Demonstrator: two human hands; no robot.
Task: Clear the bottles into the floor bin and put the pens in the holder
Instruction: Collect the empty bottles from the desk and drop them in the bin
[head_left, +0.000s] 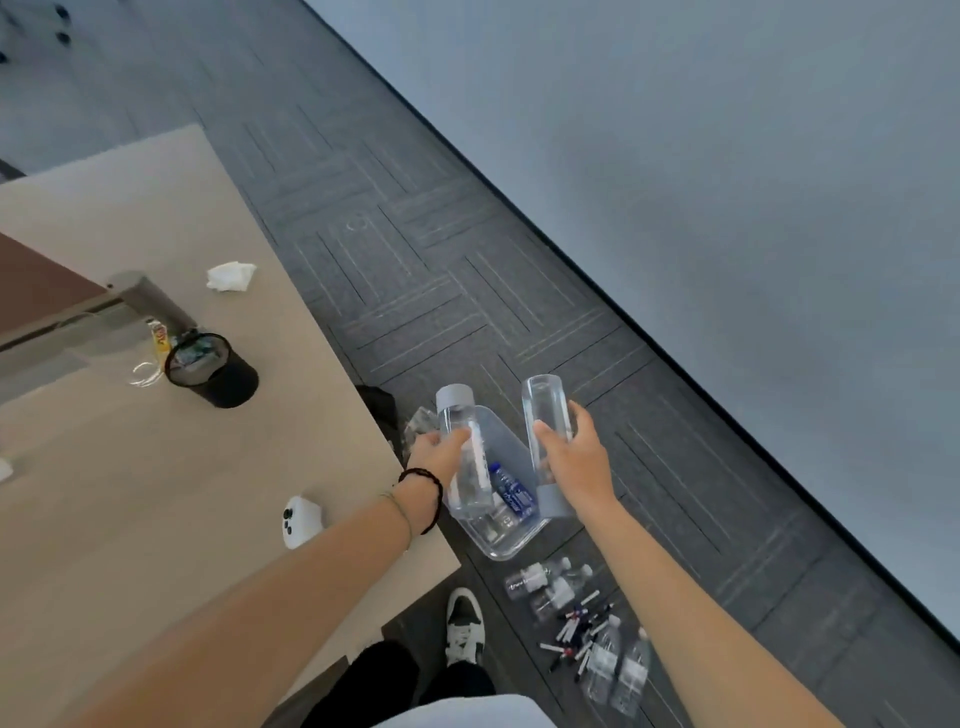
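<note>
My left hand (434, 449) grips a clear bottle with a grey cap (464, 452), cap pointing up and away. My right hand (574, 457) grips a second clear bottle (545, 415), held upside down with its grey cap at the bottom. Both bottles hang over a clear plastic bin (511, 543) on the floor beside the table's edge. Inside the bin lies a blue-labelled bottle (511, 493). A black mesh pen holder (210, 370) stands on the table. Several pens (576, 631) and several clear bottles (615, 670) lie on the carpet below the bin.
The beige table (130, 467) fills the left side, with a crumpled white tissue (231, 275), a white controller (298, 521) near its edge and a yellow packet (160, 338) by the holder. My shoe (464, 631) rests on grey carpet. A grey wall (727, 208) runs at the right.
</note>
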